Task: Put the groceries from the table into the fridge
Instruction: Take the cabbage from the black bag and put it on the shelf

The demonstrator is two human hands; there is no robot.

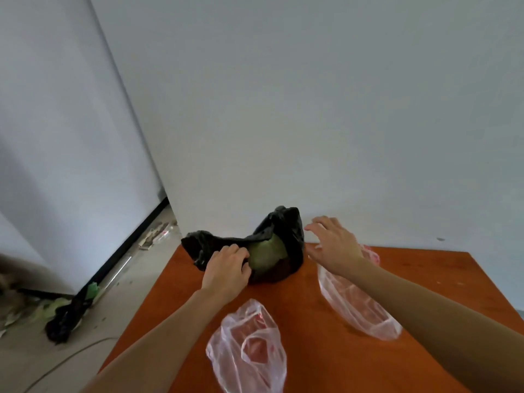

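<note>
From the head view: the left hand [226, 268] is on the black bag [289, 231] at the far edge of the orange table [312, 304], fingers curled over its open rim, right against the round green vegetable [263, 255] sitting inside. The right hand [334, 245] hovers just beside the bag's other side, fingers spread wide and holding nothing. Nearer us, two clear plastic bags lie flat on the table, one in the middle [246, 350] and one under the right forearm [354, 302], both showing something reddish inside.
</note>
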